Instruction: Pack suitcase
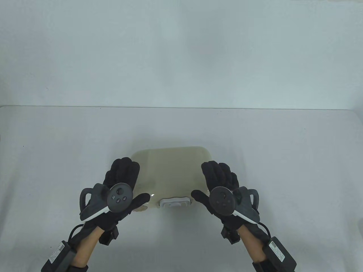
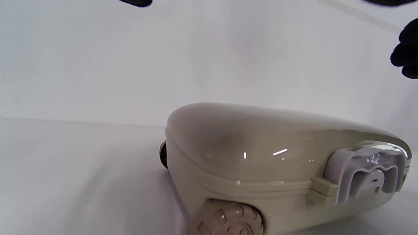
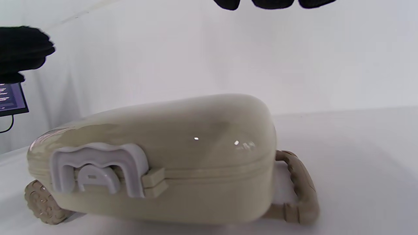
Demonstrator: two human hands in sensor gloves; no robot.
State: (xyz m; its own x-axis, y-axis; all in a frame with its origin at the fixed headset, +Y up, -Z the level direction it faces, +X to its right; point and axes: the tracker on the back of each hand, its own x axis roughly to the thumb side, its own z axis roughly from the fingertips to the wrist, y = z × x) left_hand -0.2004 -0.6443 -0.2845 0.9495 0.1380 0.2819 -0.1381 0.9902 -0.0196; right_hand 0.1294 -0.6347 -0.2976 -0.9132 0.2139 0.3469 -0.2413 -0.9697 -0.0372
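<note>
A small beige hard-shell suitcase (image 1: pixel 170 172) lies flat and closed on the white table (image 1: pixel 56 158). Its grey latch (image 1: pixel 175 203) faces the near edge. My left hand (image 1: pixel 127 177) hovers over the case's left side with fingers straight and thumb spread. My right hand (image 1: pixel 215 178) mirrors it over the right side. In the wrist views the suitcase (image 2: pixel 261 143) (image 3: pixel 183 137) lies below the fingertips (image 3: pixel 271 3), which do not touch it. The latch (image 2: pixel 365 173) (image 3: pixel 98 166) is snapped shut. A wheel (image 2: pixel 228 218) and the carry handle (image 3: pixel 300 189) show.
A white backdrop (image 1: pixel 181 51) rises behind the table's far edge. In the right wrist view a dark screen (image 3: pixel 11 98) stands at the left, off the table.
</note>
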